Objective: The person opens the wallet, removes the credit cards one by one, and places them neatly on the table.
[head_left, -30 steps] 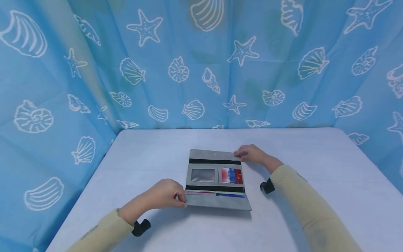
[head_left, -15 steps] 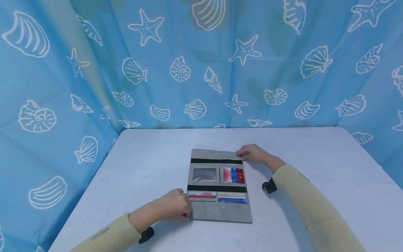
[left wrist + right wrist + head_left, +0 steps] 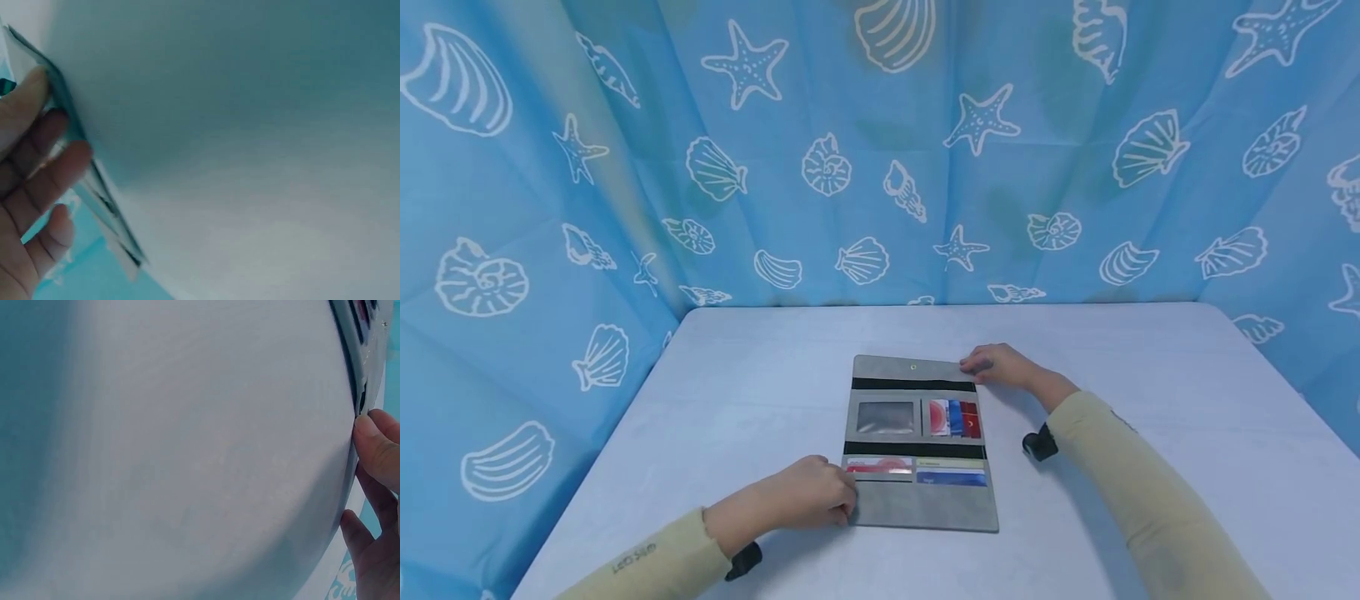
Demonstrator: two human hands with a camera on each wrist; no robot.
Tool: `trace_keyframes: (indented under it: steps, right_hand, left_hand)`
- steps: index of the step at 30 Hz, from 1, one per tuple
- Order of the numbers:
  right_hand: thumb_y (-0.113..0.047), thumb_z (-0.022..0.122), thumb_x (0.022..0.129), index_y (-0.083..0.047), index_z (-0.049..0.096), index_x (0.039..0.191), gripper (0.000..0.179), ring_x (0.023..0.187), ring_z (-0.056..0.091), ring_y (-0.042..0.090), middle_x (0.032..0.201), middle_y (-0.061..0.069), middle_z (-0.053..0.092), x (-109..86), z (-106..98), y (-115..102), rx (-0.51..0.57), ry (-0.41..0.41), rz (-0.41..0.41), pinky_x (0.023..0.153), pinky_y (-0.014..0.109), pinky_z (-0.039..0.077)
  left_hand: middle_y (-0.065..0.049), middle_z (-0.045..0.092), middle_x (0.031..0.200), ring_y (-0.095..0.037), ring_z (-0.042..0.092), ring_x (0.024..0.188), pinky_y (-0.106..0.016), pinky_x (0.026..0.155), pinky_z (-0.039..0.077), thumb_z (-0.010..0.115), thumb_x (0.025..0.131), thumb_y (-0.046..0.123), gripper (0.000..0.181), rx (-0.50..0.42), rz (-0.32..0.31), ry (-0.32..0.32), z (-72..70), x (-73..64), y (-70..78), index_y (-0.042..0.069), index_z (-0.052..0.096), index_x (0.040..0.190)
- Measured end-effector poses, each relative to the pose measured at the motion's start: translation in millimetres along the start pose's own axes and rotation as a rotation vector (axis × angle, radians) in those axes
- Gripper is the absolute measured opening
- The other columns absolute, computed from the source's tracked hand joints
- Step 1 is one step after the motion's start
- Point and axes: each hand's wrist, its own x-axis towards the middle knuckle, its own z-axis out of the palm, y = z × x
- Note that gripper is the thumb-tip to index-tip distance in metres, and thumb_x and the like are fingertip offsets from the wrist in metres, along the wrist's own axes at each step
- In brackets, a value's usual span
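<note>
A grey trifold wallet (image 3: 925, 507) lies unfolded on the table, its three panels running from back to front. Bank cards (image 3: 951, 477) fill slots in the front panel, and more cards (image 3: 955, 418) overlap in the middle panel beside a clear window (image 3: 886, 417). My left hand (image 3: 820, 493) holds the front panel's left edge; in the left wrist view its thumb (image 3: 31, 94) lies over that edge with the fingers bent alongside. At the back right corner of the top flap, my right hand (image 3: 1000, 367) pinches the edge, thumb (image 3: 369, 434) on top.
The white-covered table (image 3: 760, 358) extends around the wallet on every side. A blue curtain (image 3: 895, 225) with shell and starfish prints hangs behind and along the sides. Black wrist cameras (image 3: 1041, 443) stick out beneath both sleeves.
The wallet's front panel, tilted up a second ago, has been lowered flat, so the cards in it show more fully. My left hand went down with it; the right stays at its corner.
</note>
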Motion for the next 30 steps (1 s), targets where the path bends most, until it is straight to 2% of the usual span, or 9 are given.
trace_keyframes:
  steps: [4, 6, 9, 11, 13, 16, 22, 25, 30]
  right_hand:
    - [-0.002, 0.058, 0.087, -0.003, 0.061, 0.117, 0.031, 0.121, 0.045, 0.035, 0.122, 0.014, 0.057, -1.3, 1, 2, 0.01, 0.0, 0.016, 0.1, 0.049, 0.036]
    - [-0.002, 0.058, 0.087, -0.003, 0.061, 0.118, 0.031, 0.121, 0.045, 0.035, 0.123, 0.014, 0.057, -2.8, 0, 2, 0.015, 0.001, 0.025, 0.1, 0.049, 0.036]
    - [-0.002, 0.058, 0.087, -0.003, 0.061, 0.118, 0.031, 0.121, 0.045, 0.035, 0.123, 0.015, 0.056, -4.2, -1, 3, 0.015, 0.004, 0.023, 0.1, 0.049, 0.035]
    - [-0.002, 0.058, 0.087, -0.002, 0.061, 0.118, 0.031, 0.121, 0.045, 0.035, 0.123, 0.015, 0.056, -4.6, -1, 3, 0.023, 0.006, 0.028, 0.1, 0.049, 0.035]
    - [-0.002, 0.058, 0.087, -0.002, 0.06, 0.118, 0.031, 0.121, 0.045, 0.036, 0.123, 0.015, 0.056, -4.5, 0, 3, 0.032, 0.007, 0.028, 0.1, 0.049, 0.035]
    - [-0.003, 0.058, 0.087, -0.002, 0.06, 0.118, 0.031, 0.121, 0.045, 0.036, 0.123, 0.015, 0.056, -4.3, 1, 3, 0.036, 0.004, 0.029, 0.1, 0.049, 0.035]
    - [-0.003, 0.058, 0.087, -0.004, 0.06, 0.119, 0.032, 0.121, 0.045, 0.034, 0.123, 0.014, 0.056, -1.3, 0, 3, 0.013, -0.007, 0.027, 0.1, 0.049, 0.035]
    - [-0.003, 0.058, 0.087, -0.004, 0.06, 0.119, 0.032, 0.121, 0.045, 0.034, 0.123, 0.014, 0.057, 0.3, 0, 2, 0.017, -0.013, 0.023, 0.1, 0.049, 0.036]
    - [-0.003, 0.058, 0.087, -0.003, 0.06, 0.119, 0.032, 0.121, 0.045, 0.035, 0.123, 0.014, 0.057, 1.6, 0, 2, 0.013, -0.016, 0.007, 0.1, 0.049, 0.036]
  left_hand:
    - [0.015, 0.063, 0.077, 0.002, 0.052, 0.068, -0.02, 0.071, 0.046, 0.074, 0.076, 0.024, 0.007, -0.031, -0.028, 0.006, 1.5, 0.9, -1.6, 0.024, 0.068, 0.074]
    - [0.015, 0.061, 0.078, -0.001, 0.05, 0.07, -0.019, 0.069, 0.041, 0.077, 0.072, 0.032, 0.016, -0.017, -0.09, 0.042, 3.4, 2.5, -3.7, 0.024, 0.064, 0.076]
    - [0.008, 0.059, 0.09, -0.009, 0.048, 0.082, -0.026, 0.072, 0.036, 0.079, 0.062, 0.051, 0.045, 0.016, -0.224, 0.1, 6.7, 6.3, -10.4, 0.021, 0.059, 0.089]
    - [0.001, 0.056, 0.107, -0.016, 0.048, 0.095, -0.033, 0.081, 0.037, 0.076, 0.055, 0.063, 0.073, 0.03, -0.307, 0.109, 9.2, 8.7, -17.3, 0.016, 0.055, 0.106]
    - [-0.006, 0.049, 0.125, -0.023, 0.044, 0.109, -0.042, 0.089, 0.035, 0.074, 0.051, 0.069, 0.096, 0.01, -0.348, 0.092, 11.9, 10.4, -24.3, 0.012, 0.047, 0.124]
    - [-0.01, 0.032, 0.144, -0.033, 0.032, 0.128, -0.053, 0.101, 0.027, 0.071, 0.051, 0.073, 0.117, -0.067, -0.375, 0.027, 17.1, 11.1, -34.0, 0.01, 0.03, 0.14]
    - [-0.006, 0.013, 0.153, -0.036, 0.006, 0.139, -0.057, 0.109, 0.006, 0.068, 0.056, 0.073, 0.122, -0.23, -0.381, -0.072, 18.2, 13.4, -45.5, 0.012, 0.014, 0.147]
    - [-0.006, 0.01, 0.154, -0.035, 0.002, 0.14, -0.055, 0.11, 0.004, 0.068, 0.058, 0.072, 0.12, -0.266, -0.385, -0.103, 15.4, 15.4, -48.6, 0.013, 0.013, 0.147]
    - [-0.004, 0.007, 0.155, -0.033, -0.001, 0.14, -0.054, 0.11, 0.003, 0.068, 0.058, 0.071, 0.118, -0.267, -0.417, -0.152, 13.7, 17.8, -53.0, 0.016, 0.014, 0.148]
